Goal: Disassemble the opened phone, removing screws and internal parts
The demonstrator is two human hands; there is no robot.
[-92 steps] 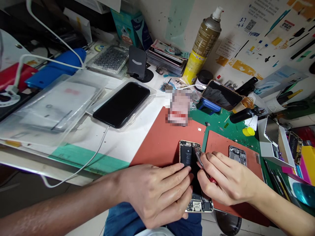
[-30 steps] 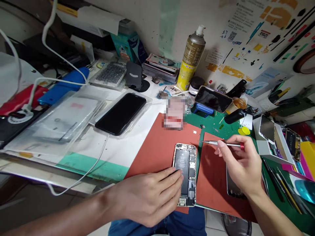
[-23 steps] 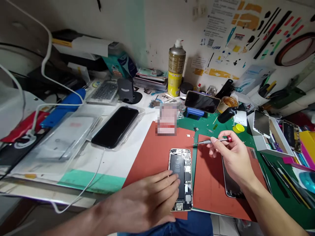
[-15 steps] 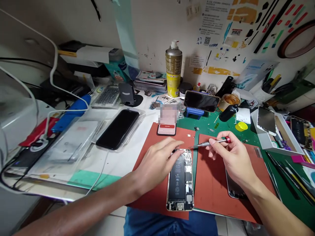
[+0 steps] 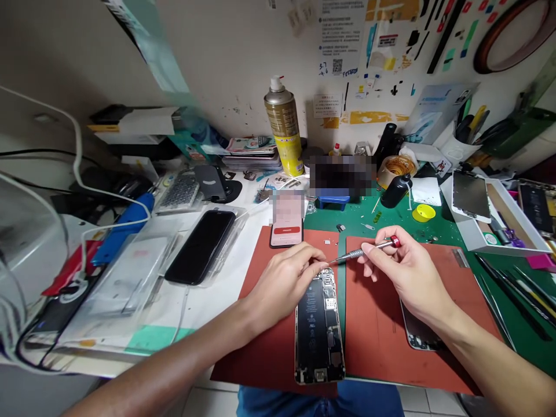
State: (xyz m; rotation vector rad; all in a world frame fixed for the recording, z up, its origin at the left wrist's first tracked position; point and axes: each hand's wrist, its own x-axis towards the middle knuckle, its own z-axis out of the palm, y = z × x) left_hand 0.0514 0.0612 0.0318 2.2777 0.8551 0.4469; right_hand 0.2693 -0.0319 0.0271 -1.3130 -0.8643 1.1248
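Observation:
An opened phone (image 5: 313, 336) with its battery and inner parts bare lies on the left red mat (image 5: 256, 341). My left hand (image 5: 286, 278) rests over its top left end, thumb and index finger brought together near the screwdriver tip; whatever is between them is too small to tell. My right hand (image 5: 402, 269) grips a slim grey screwdriver (image 5: 358, 252) with a red cap, its tip pointing left at my left fingertips. Beneath my right forearm, a dark phone part (image 5: 419, 330) lies on the right red mat (image 5: 373, 324).
Behind the mats stand a lit phone (image 5: 286, 223), a spray can (image 5: 284, 127) and a blue stand (image 5: 332, 201). A black phone (image 5: 200, 246) lies left. To the right are a yellow lid (image 5: 423, 213), a white box (image 5: 499, 231) and several tweezers.
The view has shifted, so the wall and table items appear displaced. The screwdriver tip now sits closer to my left fingertips. Both hands keep nearly the same pose.

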